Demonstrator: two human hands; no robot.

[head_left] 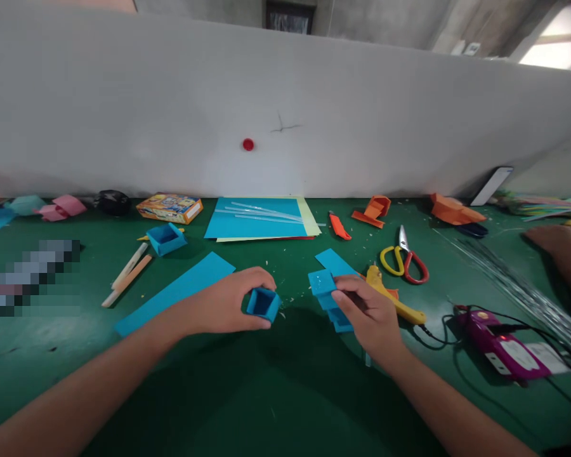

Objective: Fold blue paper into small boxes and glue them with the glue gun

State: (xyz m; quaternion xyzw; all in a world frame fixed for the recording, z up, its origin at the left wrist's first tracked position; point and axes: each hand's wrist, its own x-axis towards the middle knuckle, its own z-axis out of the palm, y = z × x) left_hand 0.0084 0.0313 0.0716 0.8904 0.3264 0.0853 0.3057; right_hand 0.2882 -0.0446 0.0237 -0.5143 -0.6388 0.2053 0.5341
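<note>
My left hand (235,298) is closed around a small blue paper box (263,304), its hollow end facing me. In my right hand (368,311), thumb and fingers pinch a second blue paper piece (321,284), with shiny clear spots on its flat face. Below that piece, more folded blue paper (340,320) shows, partly covered by the hand; whether the two are joined I cannot tell. Just behind the right hand lies a blue paper strip (333,259). A yellow glue gun (402,306) rests to its right. Under my left forearm runs a long blue paper strip (185,289).
Scissors (404,257), an orange cutter (339,226) and glue sticks on coloured sheets (257,222) lie farther back. Another blue box (166,238) and markers (127,279) sit left. A purple power strip (504,346) with cables lies right, near another person's hand (552,238). A white wall (171,108) closes the back.
</note>
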